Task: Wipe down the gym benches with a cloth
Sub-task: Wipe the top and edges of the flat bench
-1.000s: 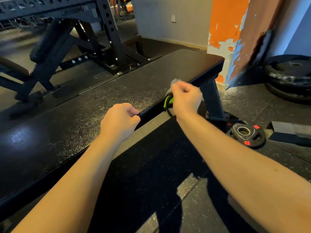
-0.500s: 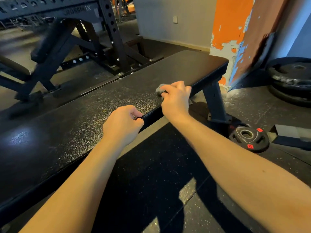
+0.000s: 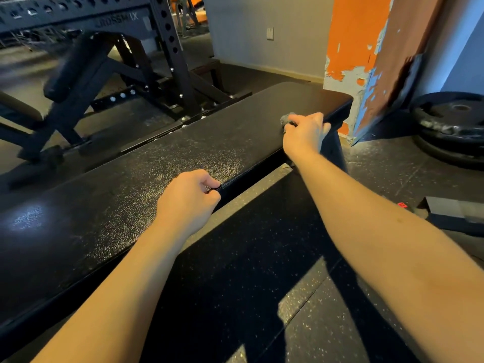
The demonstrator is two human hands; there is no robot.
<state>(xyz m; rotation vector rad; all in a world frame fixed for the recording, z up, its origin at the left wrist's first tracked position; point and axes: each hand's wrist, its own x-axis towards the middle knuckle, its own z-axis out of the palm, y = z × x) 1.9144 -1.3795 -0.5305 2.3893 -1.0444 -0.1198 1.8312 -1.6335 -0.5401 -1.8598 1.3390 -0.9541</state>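
Plainly, the coming move is governed by how the bench [image 3: 157, 163] lies: its long axis is run from the lower left, close to the body, to the upper right, where the far end is stopped just short of a peeling orange pillar [image 3: 366, 61]. The cloth [image 3: 286, 119], a small grey wad, is found at that far end, near the corner on the person's side, and is pressed onto the pad by the right hand [image 3: 305, 134], whose fingers are curled down over it so that only a tuft is to be seen beyond the knuckles. The left hand [image 3: 188, 203] is set well back along the same near edge, with its fingers folded tight; the lip of the pad seems to be pinched there, though the contact itself is hidden by the knuckles. The cloth is thus carried by the farther hand, and nearly the whole length of the pad is laid out between it and the body, toward the lower left. A stroke drawn back along the long axis, toward the left hand, is judged to be what is called for, and the bracing hand would have to be lifted clear of its path. Weight plates [image 3: 450, 127] are stacked on the floor to the right, well apart from the cloth.
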